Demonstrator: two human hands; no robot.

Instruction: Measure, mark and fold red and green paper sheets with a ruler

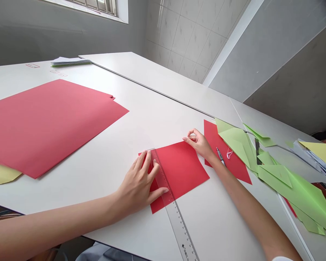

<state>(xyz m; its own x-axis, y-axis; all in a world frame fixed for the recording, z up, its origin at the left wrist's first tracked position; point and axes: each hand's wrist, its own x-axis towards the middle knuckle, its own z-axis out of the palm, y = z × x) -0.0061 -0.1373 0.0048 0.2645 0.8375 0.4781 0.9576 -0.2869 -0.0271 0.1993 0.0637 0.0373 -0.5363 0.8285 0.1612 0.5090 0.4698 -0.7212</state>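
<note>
The red paper sheet [184,166] lies flat on the white table [97,181], directly in front of the person, between the two forearms. As I judge it, the work on this sheet is at an early stage: the clear ruler [178,224] is laid across it, nearer to its left side, and the left hand [138,183] presses the ruler down. What is done, so far as the view shows, is this placing. On the open part of the sheet I see no drawn line, no crease and no cut. The pen [221,156] is in neither hand; it rests on a second red sheet [240,170], beside a small white loop [229,153]. So any marking along the ruler seems not yet done — but how much is left, I cannot tell.

The left fingers are somewhat spread and bent, with their tips on the ruler, and the thumb is stretched apart, also resting on it. The right hand [199,144] is at the far edge of the sheet, with thumb and index finger curled toward each other; whether they pinch the paper, I cannot tell.

The sheet is bright red, smooth and even in colour, with straight edges where they can be seen. Its left part shows through the ruler and is partly covered by the left hand. The ruler extends well past the near edge — its printed scale runs along its right side. Large red sheets [51,123] lie to the left, and light green papers [296,188] to the right.
</note>
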